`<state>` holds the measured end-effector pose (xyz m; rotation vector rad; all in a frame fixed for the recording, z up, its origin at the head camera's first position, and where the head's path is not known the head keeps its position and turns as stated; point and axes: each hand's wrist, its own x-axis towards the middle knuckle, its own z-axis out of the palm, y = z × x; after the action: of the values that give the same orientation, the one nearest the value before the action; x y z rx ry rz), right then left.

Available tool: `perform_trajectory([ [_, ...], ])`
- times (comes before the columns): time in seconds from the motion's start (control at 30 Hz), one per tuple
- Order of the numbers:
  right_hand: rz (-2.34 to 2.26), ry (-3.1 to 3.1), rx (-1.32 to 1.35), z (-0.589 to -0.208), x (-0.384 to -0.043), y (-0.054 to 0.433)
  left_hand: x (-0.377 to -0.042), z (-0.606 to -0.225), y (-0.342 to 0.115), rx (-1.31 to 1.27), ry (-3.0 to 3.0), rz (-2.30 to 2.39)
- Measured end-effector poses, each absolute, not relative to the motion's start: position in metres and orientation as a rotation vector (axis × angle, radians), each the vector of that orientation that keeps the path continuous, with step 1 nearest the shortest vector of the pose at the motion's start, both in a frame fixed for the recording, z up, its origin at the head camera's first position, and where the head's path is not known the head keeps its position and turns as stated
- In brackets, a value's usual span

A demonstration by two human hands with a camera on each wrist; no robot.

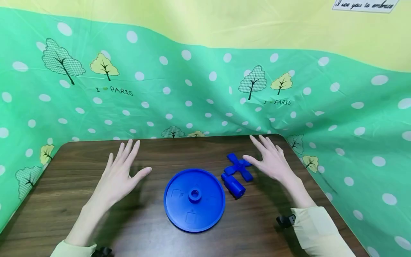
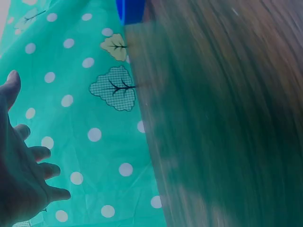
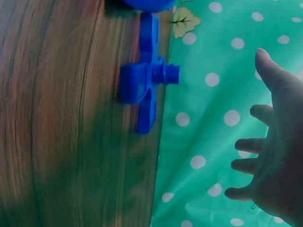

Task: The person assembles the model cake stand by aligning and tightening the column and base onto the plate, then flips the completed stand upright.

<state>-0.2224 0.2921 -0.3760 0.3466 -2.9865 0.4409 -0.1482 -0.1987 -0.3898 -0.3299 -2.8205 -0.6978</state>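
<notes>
A round blue disc (image 1: 205, 210) with a raised rim and a hollow hub at its centre lies flat on the table. To its right are a blue cylinder (image 1: 234, 186) lying on its side and a blue four-armed cross (image 1: 238, 167). In the right wrist view the cross (image 3: 149, 75) shows a short ridged stub on its hub. My left hand (image 1: 117, 180), fingers spread and holding nothing, is over the table left of the disc. My right hand (image 1: 273, 159) is likewise spread, its thumb overlapping the edge of the cross in the head view.
The dark wood-grain table (image 1: 154, 157) has rounded far corners. Behind and beside it hangs a green and yellow cloth (image 1: 199, 85) with white dots and printed trees. Each wrist wears a black strap device (image 1: 285, 221).
</notes>
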Motion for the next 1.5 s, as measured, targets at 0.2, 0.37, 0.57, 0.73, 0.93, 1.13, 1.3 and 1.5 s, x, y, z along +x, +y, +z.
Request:
perform_trajectory([
  [0.2,0.487,-2.950,0.348,-0.378,-0.216,0.282,-0.147,-0.391,-0.190,-0.312,-2.822,-0.763],
  [0.37,0.535,-2.917,0.341,-0.380,-0.209,0.274,-0.146,-0.394,-0.183,-0.303,-2.831,-0.794],
  [0.57,0.585,-2.905,0.314,-0.383,-0.198,0.265,-0.141,-0.397,-0.176,-0.280,-2.845,-0.843],
  [0.73,0.643,-2.891,0.308,-0.386,-0.190,0.260,-0.135,-0.400,-0.168,-0.269,-2.845,-0.878],
  [0.93,0.698,-2.883,0.286,-0.390,-0.182,0.257,-0.129,-0.401,-0.159,-0.271,-2.836,-0.921],
  [1.13,0.747,-2.882,0.259,-0.394,-0.173,0.253,-0.123,-0.402,-0.154,-0.270,-2.848,-0.966],
  [1.3,0.798,-2.881,0.261,-0.397,-0.168,0.249,-0.118,-0.405,-0.149,-0.268,-2.874,-0.972],
  [1.5,0.823,-2.880,0.260,-0.398,-0.162,0.245,-0.114,-0.409,-0.145,-0.277,-2.911,-0.940],
])
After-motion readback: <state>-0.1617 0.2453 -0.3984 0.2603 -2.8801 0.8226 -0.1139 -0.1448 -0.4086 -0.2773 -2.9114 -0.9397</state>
